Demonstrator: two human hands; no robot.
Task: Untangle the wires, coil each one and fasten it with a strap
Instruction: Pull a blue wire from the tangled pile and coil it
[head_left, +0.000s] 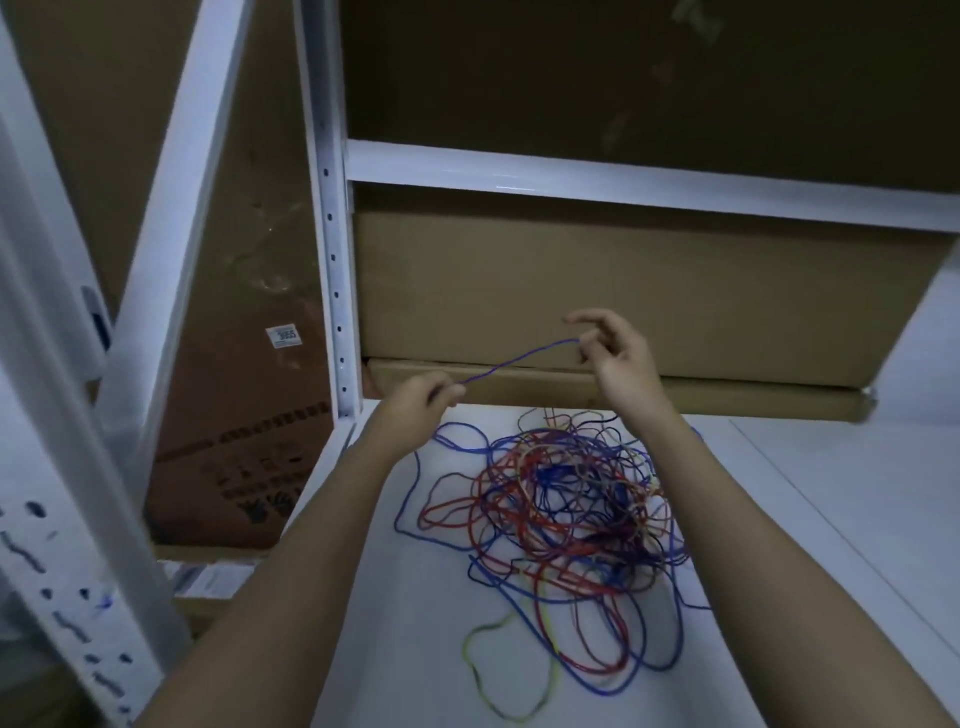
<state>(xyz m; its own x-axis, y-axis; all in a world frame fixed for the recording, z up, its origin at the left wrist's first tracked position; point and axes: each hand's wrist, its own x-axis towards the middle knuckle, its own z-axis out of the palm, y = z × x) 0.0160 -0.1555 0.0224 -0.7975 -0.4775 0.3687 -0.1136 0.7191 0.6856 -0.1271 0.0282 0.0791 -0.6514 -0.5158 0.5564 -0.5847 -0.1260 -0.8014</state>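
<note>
A tangled heap of thin wires (566, 514), red, blue, yellow-green and pale, lies on the white shelf surface (415, 649). A stretch of blue wire (519, 360) runs taut through the air above the heap between my two hands. My left hand (423, 402) pinches its lower left end with fingers closed. My right hand (610, 345) pinches its upper right end between thumb and fingertips, the other fingers curled apart. From my left hand the blue wire drops down toward the heap. No strap is visible.
Flat cardboard boxes (623, 296) lie stacked at the back of the shelf under a white crossbeam (623, 182). A perforated white upright (335, 291) stands left of my hands. A large printed carton (239, 405) and more white racking (62, 519) fill the left side.
</note>
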